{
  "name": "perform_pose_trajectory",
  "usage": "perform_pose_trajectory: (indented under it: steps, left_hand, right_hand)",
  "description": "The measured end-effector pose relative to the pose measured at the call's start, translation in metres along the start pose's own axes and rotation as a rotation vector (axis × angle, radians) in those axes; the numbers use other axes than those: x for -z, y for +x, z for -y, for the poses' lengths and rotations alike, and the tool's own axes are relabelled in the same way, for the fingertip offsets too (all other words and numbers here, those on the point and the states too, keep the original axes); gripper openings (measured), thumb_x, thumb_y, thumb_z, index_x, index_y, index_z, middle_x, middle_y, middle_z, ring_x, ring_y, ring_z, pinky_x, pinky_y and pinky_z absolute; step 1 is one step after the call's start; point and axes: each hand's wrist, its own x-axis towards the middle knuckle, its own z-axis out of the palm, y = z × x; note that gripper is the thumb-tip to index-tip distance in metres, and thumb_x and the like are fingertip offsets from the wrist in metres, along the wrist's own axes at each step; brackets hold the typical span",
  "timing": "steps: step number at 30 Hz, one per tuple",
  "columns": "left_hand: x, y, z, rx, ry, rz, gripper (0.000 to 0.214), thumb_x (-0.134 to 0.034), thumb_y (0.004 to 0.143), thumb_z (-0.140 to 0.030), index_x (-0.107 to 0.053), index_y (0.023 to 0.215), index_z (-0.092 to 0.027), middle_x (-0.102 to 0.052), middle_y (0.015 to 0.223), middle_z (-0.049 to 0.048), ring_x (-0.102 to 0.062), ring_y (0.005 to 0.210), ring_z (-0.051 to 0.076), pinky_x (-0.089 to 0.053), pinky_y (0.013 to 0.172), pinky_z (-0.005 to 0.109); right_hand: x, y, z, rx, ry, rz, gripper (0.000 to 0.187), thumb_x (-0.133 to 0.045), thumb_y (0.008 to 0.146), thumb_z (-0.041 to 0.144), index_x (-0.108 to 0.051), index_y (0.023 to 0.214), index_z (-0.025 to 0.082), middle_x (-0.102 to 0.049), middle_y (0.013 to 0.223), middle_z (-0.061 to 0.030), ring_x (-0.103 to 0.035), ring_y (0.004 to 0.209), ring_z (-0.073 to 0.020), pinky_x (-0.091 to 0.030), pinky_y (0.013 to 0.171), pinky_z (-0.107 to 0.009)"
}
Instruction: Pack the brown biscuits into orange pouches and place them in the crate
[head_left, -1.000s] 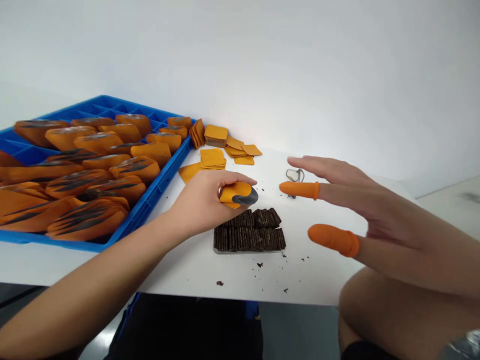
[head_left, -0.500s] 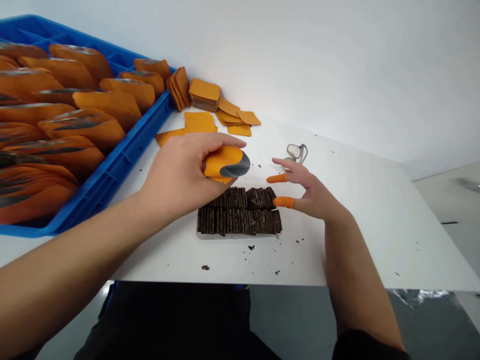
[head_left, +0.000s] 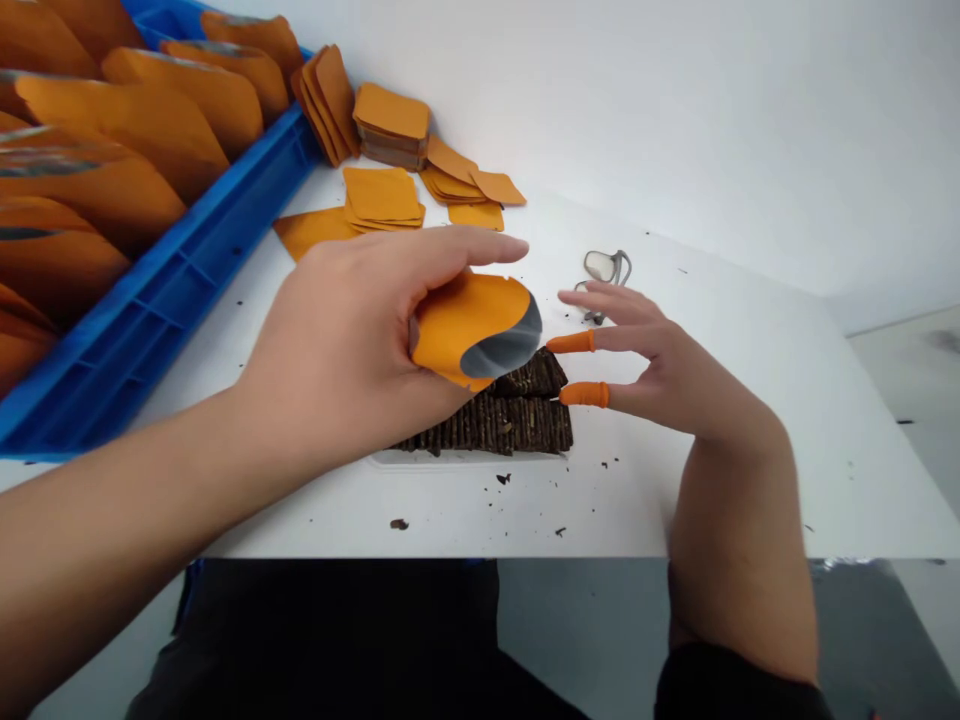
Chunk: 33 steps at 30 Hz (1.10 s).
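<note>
My left hand point(head_left: 360, 340) clamped open pouch point(head_left: 469, 322) over dark slices point(head_left: 521, 425), near front edge of surface point(head_left: 450, 520). Right hand point(head_left: 660, 365): fingers apart beside slices, contact unclear. Hard pinch risked crumbling.

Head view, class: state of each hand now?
Left hand: closed around an orange grey-lined pouch.
Right hand: open; orange-sheathed fingertips by dark-brown thin slabs, contact unclear.

The bare left forearm point(head_left: 150, 480) slants from the lower left edge to the left hand point(head_left: 345, 330) near centre, curled in a rounded grip. The right forearm point(head_left: 750, 530) rises at lower right; the right wrist point(head_left: 739, 420) bends sharply, the right hand point(head_left: 667, 370) pointing leftward, fingers spread
</note>
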Motion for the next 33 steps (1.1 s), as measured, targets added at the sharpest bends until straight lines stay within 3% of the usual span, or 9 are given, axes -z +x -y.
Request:
perform_pose_trajectory:
  steps: [4, 9, 15, 19, 24, 28, 33]
  left_hand:
    - [-0.001, -0.001, -0.002, -0.001, 0.003, 0.018, 0.047, -0.076, 0.094, -0.046, -0.075, 0.137, -0.028, -0.079, 0.105, -0.0028, -0.075, 0.097, 0.018, -0.053, 0.087, 0.030]
    - [-0.002, -0.001, 0.001, -0.020, 0.003, 0.065, 0.049, -0.075, 0.094, -0.047, -0.075, 0.139, -0.026, -0.079, 0.101, 0.0008, -0.076, 0.105, 0.024, -0.054, 0.093, 0.037]
    - [-0.009, -0.002, 0.011, -0.101, -0.024, 0.050, 0.052, -0.077, 0.090, -0.034, -0.071, 0.142, -0.028, -0.081, 0.122, -0.0013, -0.077, 0.112, 0.021, -0.053, 0.091, 0.032]
    - [-0.009, -0.003, 0.007, -0.158, -0.064, 0.020, 0.047, -0.075, 0.094, -0.044, -0.073, 0.138, -0.027, -0.081, 0.118, -0.0016, -0.078, 0.109, 0.020, -0.056, 0.095, 0.032]
    - [-0.006, -0.001, 0.000, -0.176, -0.097, 0.068, 0.038, -0.077, 0.095, -0.036, -0.073, 0.130, -0.023, -0.082, 0.118, -0.0020, -0.077, 0.113, 0.019, -0.053, 0.087, 0.029]
    - [-0.007, -0.002, 0.002, -0.169, -0.087, 0.037, 0.042, -0.077, 0.095, -0.040, -0.072, 0.133, -0.024, -0.082, 0.121, -0.0017, -0.078, 0.115, 0.020, -0.053, 0.090, 0.029]
    - [-0.010, -0.005, 0.005, -0.182, -0.084, 0.023, 0.048, -0.078, 0.093, -0.043, -0.073, 0.137, -0.025, -0.079, 0.100, -0.0018, -0.078, 0.109, 0.021, -0.055, 0.095, 0.032]
  right_hand:
    - [-0.004, -0.001, 0.006, -0.015, -0.032, 0.012, 0.038, -0.078, 0.094, 0.061, -0.080, 0.127, 0.042, -0.048, 0.174, 0.0041, -0.033, 0.169, -0.0396, -0.028, 0.137, -0.077]
    - [-0.021, 0.007, 0.019, 0.061, 0.010, -0.036, 0.031, -0.073, 0.101, 0.048, -0.077, 0.131, 0.040, -0.051, 0.173, 0.0045, -0.037, 0.168, -0.0317, -0.032, 0.140, -0.065]
    - [-0.042, 0.015, 0.025, 0.045, 0.138, -0.166, 0.035, -0.079, 0.096, 0.052, -0.078, 0.128, 0.036, -0.063, 0.160, -0.0027, -0.054, 0.156, -0.0290, -0.043, 0.134, -0.060]
    - [-0.044, 0.014, 0.027, 0.005, 0.130, -0.186, 0.034, -0.079, 0.095, 0.054, -0.078, 0.125, 0.038, -0.065, 0.158, -0.0018, -0.057, 0.152, -0.0310, -0.048, 0.129, -0.062]
    - [-0.039, 0.013, 0.027, 0.011, 0.073, -0.247, 0.030, -0.089, 0.087, 0.054, -0.079, 0.106, 0.034, -0.071, 0.150, -0.0028, -0.060, 0.149, -0.0344, -0.049, 0.127, -0.063]
    - [-0.034, 0.014, 0.023, -0.049, 0.156, -0.174, 0.039, -0.091, 0.083, 0.058, -0.078, 0.109, 0.033, -0.072, 0.150, -0.0033, -0.064, 0.144, -0.0344, -0.053, 0.124, -0.062]
    - [-0.031, 0.015, 0.021, -0.143, 0.322, -0.059, 0.036, -0.083, 0.089, 0.056, -0.076, 0.114, 0.031, -0.076, 0.142, -0.0039, -0.070, 0.136, -0.0315, -0.054, 0.121, -0.061]
